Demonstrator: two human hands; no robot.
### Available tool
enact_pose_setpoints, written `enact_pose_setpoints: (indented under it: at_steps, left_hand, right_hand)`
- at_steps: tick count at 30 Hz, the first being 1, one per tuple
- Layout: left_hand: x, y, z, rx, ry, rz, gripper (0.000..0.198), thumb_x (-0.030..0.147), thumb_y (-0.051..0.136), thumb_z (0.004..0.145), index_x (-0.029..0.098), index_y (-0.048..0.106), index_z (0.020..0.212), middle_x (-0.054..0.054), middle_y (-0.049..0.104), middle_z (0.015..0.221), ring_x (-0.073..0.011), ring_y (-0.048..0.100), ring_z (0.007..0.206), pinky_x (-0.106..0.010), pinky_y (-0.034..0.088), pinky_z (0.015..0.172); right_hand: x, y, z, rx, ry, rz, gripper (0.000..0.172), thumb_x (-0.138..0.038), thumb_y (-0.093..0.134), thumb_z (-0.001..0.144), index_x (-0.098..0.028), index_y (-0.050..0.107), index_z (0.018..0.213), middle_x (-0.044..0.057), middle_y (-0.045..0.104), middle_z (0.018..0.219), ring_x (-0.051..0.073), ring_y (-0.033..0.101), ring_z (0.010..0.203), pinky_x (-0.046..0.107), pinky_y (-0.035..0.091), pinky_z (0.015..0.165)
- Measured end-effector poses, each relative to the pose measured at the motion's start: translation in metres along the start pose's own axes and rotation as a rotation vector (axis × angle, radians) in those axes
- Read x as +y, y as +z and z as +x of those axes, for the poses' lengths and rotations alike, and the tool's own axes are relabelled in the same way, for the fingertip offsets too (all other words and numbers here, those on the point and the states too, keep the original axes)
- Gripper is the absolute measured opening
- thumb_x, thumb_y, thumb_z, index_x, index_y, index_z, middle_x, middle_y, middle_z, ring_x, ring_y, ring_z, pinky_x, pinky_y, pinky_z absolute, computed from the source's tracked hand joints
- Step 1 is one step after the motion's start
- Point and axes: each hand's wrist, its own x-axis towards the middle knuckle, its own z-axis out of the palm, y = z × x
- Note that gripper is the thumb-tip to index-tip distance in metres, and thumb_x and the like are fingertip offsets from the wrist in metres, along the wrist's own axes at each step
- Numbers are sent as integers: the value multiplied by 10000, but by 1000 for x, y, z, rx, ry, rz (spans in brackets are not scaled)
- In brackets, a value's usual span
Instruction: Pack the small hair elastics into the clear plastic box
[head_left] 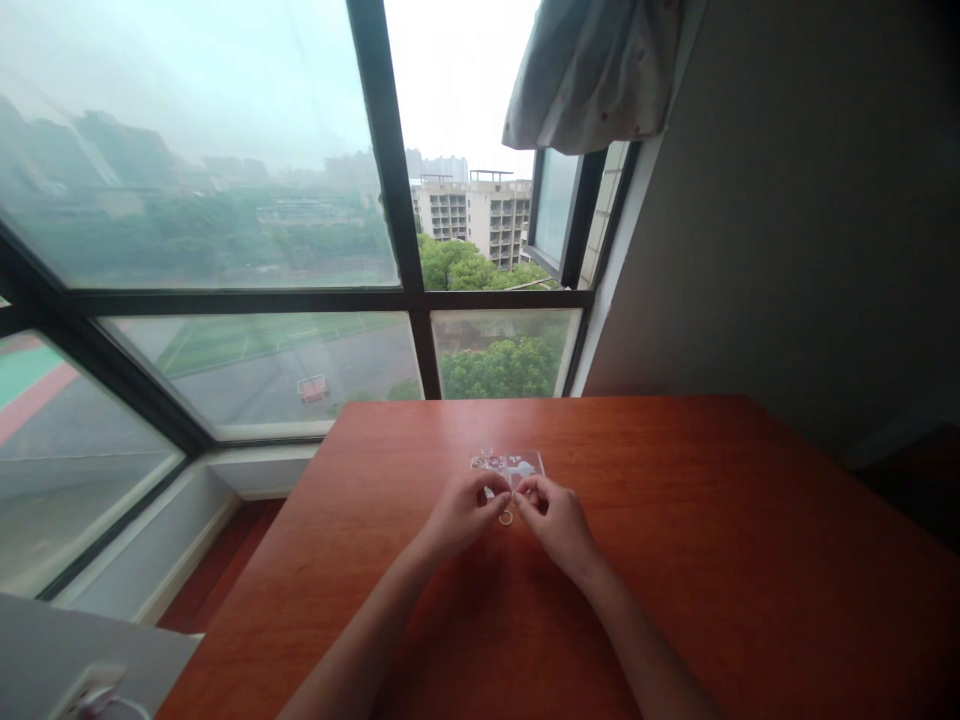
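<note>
Both hands meet over the middle of the table, fingertips almost touching. My left hand (466,508) is pinched, thumb against fingers, on something too small to make out. My right hand (553,512) is pinched the same way, right beside it. Just beyond the fingers lies a clear plastic tray (541,462) with small ring-like and pale pieces in it, partly hidden by the hands. A small pale ring (506,518) rests on the wood just below the fingertips.
The reddish-brown wooden table (720,520) stretches out around the hands. Behind it are dark-framed windows (412,240), one pane swung open, with a grey curtain (592,75) above. A wall socket with a white plug (94,695) is at the lower left.
</note>
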Motion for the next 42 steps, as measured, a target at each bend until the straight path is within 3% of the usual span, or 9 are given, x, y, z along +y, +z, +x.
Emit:
enact_pose_setpoints:
  at_steps: [8, 12, 15, 25, 35, 42]
  left_hand:
    - [-4, 2, -1, 3, 15, 36, 114, 146, 551, 771, 148, 663, 752, 0, 628, 688, -102, 499, 622, -192, 369, 581]
    - [-7, 3, -1, 3, 19, 59, 119, 149, 551, 771, 152, 670, 761, -5, 638, 700, -104, 505, 621, -196, 372, 581]
    - [-7, 3, -1, 14, 37, 79, 117, 154, 555, 769, 157, 671, 750, -5, 638, 697, -108, 510, 625, -199, 372, 578]
    - [-15, -8, 6, 198, -31, 248, 128, 207, 549, 808, 171, 670, 783, -30, 668, 795, -135, 550, 677, -233, 391, 624]
    - [-15, -6, 6, 199, -77, 379, 149, 248, 543, 840, 198, 676, 882, -36, 649, 859, -148, 575, 703, -248, 400, 659]
    - [-3, -5, -1, 23, 21, 173, 119, 220, 569, 805, 171, 676, 794, -9, 640, 734, -119, 523, 640, -211, 367, 586]
  right_hand:
    - [5, 2, 0, -6, -8, -22, 147, -320, 557, 806, -191, 620, 775, -49, 493, 527, 118, 474, 517, 210, 336, 527]
    - [6, 2, -1, -29, -29, -70, 166, -297, 558, 807, -199, 653, 902, -52, 507, 529, 122, 483, 517, 216, 343, 543]
    - [7, 2, -1, -52, -47, -109, 160, -293, 550, 816, -206, 680, 851, -36, 544, 549, 122, 500, 525, 221, 342, 548]
    - [4, -1, 0, -87, 4, -201, 151, -277, 568, 809, -214, 704, 819, -1, 652, 626, 142, 574, 584, 232, 390, 593]
    - [2, -2, -1, -127, 33, -231, 129, -261, 578, 806, -220, 700, 797, -3, 673, 656, 143, 594, 618, 230, 401, 617]
    - [1, -3, 0, -56, -32, -117, 183, -322, 570, 826, -200, 702, 795, -15, 613, 579, 124, 534, 539, 217, 370, 552]
